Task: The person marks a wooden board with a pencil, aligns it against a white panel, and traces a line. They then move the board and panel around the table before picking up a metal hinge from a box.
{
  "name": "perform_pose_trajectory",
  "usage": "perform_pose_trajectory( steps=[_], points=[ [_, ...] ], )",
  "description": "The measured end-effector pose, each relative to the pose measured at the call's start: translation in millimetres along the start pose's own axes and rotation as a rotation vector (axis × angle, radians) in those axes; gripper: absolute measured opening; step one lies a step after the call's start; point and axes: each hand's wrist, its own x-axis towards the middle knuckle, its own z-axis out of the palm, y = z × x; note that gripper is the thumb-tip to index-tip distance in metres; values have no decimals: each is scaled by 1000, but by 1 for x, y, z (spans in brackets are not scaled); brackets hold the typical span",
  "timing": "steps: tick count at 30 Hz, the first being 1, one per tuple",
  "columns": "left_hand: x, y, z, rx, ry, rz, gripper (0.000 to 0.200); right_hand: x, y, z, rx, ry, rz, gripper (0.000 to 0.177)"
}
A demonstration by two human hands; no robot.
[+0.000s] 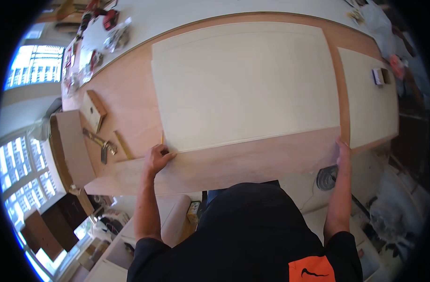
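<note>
A long, thin plywood board (252, 162) lies along the near edge of a large white sheet (247, 84). At its left part, my left hand (157, 159) is closed, with the thumb against the board's upper edge. From that hand rises a slim yellow stick that looks like a pencil (162, 137). My right hand (342, 150) grips the board's right end; some of its fingers are hidden. Left of the white sheet lie a combination square (101, 142), a thin yellow strip (123, 144) and a small wooden block (93, 110).
The wooden worktop (125, 98) extends under the sheets. At right, a second white sheet (370, 98) carries a small box (380, 76). Plastic bags (117, 35) and a red power tool (110, 19) lie at the back left. A fan-like round object (326, 178) stands below right.
</note>
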Motion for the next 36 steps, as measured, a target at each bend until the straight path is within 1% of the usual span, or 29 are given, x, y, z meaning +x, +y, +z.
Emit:
perform_pose_trajectory(
  steps=[4,7,9,13,15,19,22,27,30,36],
  points=[
    [-7,-1,-4,-114,3,-62,28,6,-2,-4,-42,-34,27,52],
    [-4,-7,-6,-105,-43,-113,29,4,-3,-3,-19,-61,58,54],
    [-6,-3,-6,-128,-34,-155,29,6,-4,-4,16,-104,56,55],
    [-2,0,-9,-135,-42,-201,31,8,-4,-8,21,-104,89,56],
    [3,-1,-12,-131,-29,-167,31,11,-2,-10,13,-75,95,56],
    [14,-4,-15,-93,-46,-123,29,11,2,-10,30,-88,80,58],
    [14,0,-16,-118,-77,-160,24,7,0,-9,22,-73,85,60],
    [12,-2,-14,-149,-81,-185,26,12,0,-9,0,-68,82,61],
    [14,-6,-14,-171,-99,-167,28,9,-3,-6,-34,0,118,61],
    [20,-15,-15,-118,-137,-103,26,5,-8,-5,8,-63,124,58]
  ],
)
